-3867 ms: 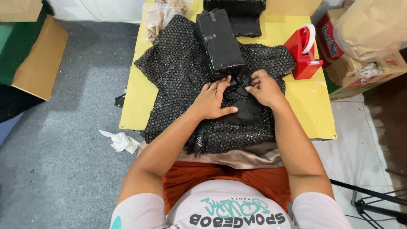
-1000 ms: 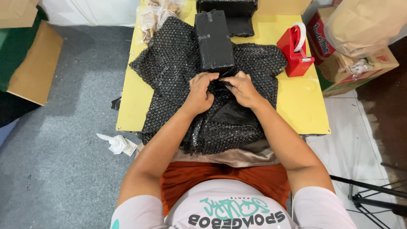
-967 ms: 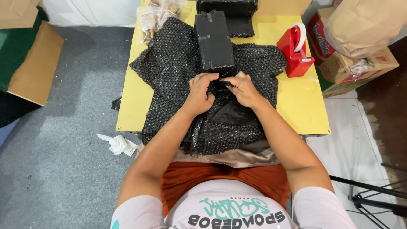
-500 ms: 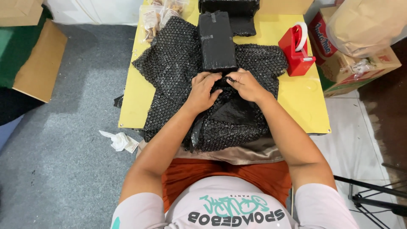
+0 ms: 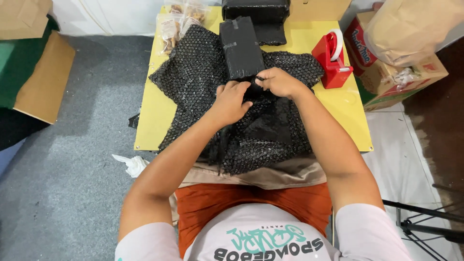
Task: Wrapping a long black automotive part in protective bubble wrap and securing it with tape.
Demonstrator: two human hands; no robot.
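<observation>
1. We see our left hand (image 5: 231,99) curled over a fold of the black bubble wrap (image 5: 193,82), fingers bent and pressing down on it near the middle of the yellow bench (image 5: 348,108).
2. Our right hand (image 5: 279,82) is closed in a pinch on the same wrap, just beside the left hand, gripping a bunched edge.
3. The wrap spreads across most of the bench and hangs over its near edge toward our lap.
4. A taped black parcel (image 5: 240,46) lies on the wrap, its near end touching both hands.
5. A second black parcel (image 5: 255,9) sits at the far edge of the bench.
6. A red tape dispenser (image 5: 331,63) stands upright to the right of the hands, near the wrap's edge.
7. Clear snack packets (image 5: 170,29) lie at the far left corner.
8. A crumpled white paper (image 5: 130,164) lies on the grey floor (image 5: 72,193).
</observation>
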